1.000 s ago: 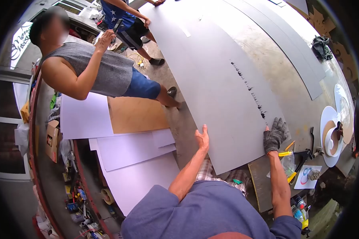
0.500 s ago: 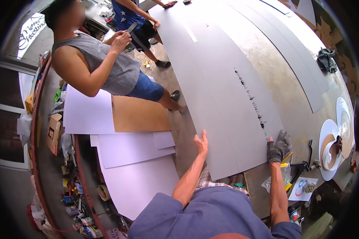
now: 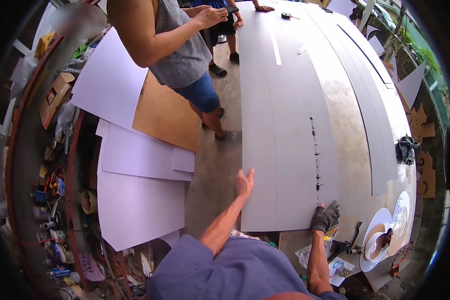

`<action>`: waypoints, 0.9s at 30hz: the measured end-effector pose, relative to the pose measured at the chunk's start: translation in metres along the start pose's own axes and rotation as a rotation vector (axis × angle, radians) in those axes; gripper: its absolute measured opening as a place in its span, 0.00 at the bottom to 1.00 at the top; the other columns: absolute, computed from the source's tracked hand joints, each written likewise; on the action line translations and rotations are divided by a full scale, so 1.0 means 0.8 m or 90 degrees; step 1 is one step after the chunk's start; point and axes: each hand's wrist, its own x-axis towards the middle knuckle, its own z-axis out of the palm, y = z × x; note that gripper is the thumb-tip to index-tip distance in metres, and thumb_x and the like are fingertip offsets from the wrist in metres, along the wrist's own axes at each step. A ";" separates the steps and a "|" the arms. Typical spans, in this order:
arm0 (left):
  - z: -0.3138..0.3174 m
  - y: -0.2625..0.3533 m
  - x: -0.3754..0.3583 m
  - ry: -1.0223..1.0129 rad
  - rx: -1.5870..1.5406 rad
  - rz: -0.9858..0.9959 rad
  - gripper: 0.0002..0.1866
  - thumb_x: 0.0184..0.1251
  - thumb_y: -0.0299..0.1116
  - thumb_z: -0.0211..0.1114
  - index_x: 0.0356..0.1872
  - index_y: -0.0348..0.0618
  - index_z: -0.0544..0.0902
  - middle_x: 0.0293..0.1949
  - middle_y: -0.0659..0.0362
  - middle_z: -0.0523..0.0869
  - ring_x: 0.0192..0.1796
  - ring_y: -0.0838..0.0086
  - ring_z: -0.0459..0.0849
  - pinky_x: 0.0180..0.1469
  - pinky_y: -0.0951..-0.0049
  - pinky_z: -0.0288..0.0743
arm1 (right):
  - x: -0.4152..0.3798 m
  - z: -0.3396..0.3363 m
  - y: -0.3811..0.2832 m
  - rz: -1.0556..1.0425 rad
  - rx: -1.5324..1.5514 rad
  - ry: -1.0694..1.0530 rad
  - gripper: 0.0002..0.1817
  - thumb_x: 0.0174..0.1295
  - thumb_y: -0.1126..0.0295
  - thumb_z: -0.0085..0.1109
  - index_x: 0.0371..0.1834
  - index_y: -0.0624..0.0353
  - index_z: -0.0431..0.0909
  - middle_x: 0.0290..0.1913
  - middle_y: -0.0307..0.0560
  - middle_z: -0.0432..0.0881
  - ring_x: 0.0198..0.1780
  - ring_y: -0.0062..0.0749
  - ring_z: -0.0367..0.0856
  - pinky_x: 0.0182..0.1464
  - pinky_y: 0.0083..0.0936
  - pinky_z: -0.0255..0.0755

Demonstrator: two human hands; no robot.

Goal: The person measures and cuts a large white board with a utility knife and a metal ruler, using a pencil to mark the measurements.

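A long grey sheet (image 3: 295, 160) lies on the worktable, with a row of black smudged marks (image 3: 316, 155) along its right part. My bare left hand (image 3: 245, 183) is at the sheet's left edge, thumb and fingers closed around the edge. At the near right corner, my right hand (image 3: 326, 216) in a dark grey knitted glove lies on the sheet, fingers stretched forward and bare thumb tip on the surface. Farther up the sheet are a white strip (image 3: 276, 49), a small white piece (image 3: 302, 49) and a tape measure (image 3: 286, 16).
A person in a grey tank top (image 3: 182, 50) stands left of the table with a phone (image 3: 231, 9). Another person's hand (image 3: 264, 8) rests at the far end. White sheets (image 3: 140, 205) and a brown board (image 3: 165, 112) lie at left. White curved cutouts (image 3: 380, 235) sit at right.
My view has turned, so the sheet now appears upright in the picture and more of the right side shows. Both hands stay at the sheet's near end.
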 end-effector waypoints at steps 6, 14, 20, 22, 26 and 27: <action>0.013 -0.022 0.012 0.077 -0.034 0.138 0.28 0.64 0.51 0.68 0.36 0.27 0.77 0.35 0.34 0.83 0.41 0.38 0.83 0.41 0.50 0.76 | 0.001 0.005 0.003 0.006 0.010 -0.021 0.43 0.63 0.40 0.49 0.73 0.63 0.64 0.71 0.64 0.68 0.69 0.58 0.64 0.70 0.52 0.55; 0.007 -0.010 0.006 0.006 -0.079 0.069 0.25 0.64 0.43 0.71 0.35 0.22 0.79 0.32 0.44 0.86 0.31 0.60 0.83 0.36 0.58 0.77 | -0.002 0.034 0.020 -0.002 -0.012 0.033 0.42 0.62 0.38 0.49 0.70 0.60 0.67 0.67 0.63 0.70 0.66 0.58 0.68 0.64 0.58 0.59; 0.011 -0.016 0.010 0.006 -0.023 0.029 0.27 0.64 0.47 0.70 0.29 0.23 0.78 0.28 0.44 0.84 0.29 0.58 0.81 0.34 0.55 0.75 | -0.017 0.043 -0.013 -0.171 0.044 0.062 0.40 0.64 0.41 0.48 0.75 0.52 0.63 0.76 0.56 0.61 0.76 0.59 0.55 0.71 0.67 0.43; 0.013 -0.022 0.018 0.021 0.042 0.034 0.29 0.65 0.50 0.69 0.27 0.24 0.77 0.25 0.43 0.83 0.27 0.56 0.80 0.33 0.54 0.74 | -0.030 0.022 -0.032 -0.147 0.019 0.000 0.39 0.63 0.42 0.49 0.76 0.48 0.61 0.77 0.52 0.60 0.78 0.58 0.51 0.73 0.68 0.37; 0.002 -0.013 0.007 0.064 0.113 0.144 0.33 0.65 0.56 0.66 0.28 0.25 0.77 0.26 0.39 0.82 0.32 0.44 0.82 0.37 0.49 0.73 | -0.033 0.030 -0.040 -0.141 0.093 0.022 0.41 0.63 0.42 0.49 0.77 0.49 0.59 0.80 0.51 0.54 0.80 0.56 0.45 0.74 0.66 0.28; 0.002 -0.002 0.001 0.111 0.148 0.154 0.32 0.65 0.56 0.66 0.32 0.25 0.78 0.30 0.38 0.83 0.37 0.43 0.83 0.41 0.48 0.74 | -0.031 0.035 -0.044 -0.109 0.089 -0.015 0.40 0.64 0.44 0.50 0.78 0.49 0.58 0.80 0.49 0.52 0.81 0.55 0.42 0.75 0.66 0.26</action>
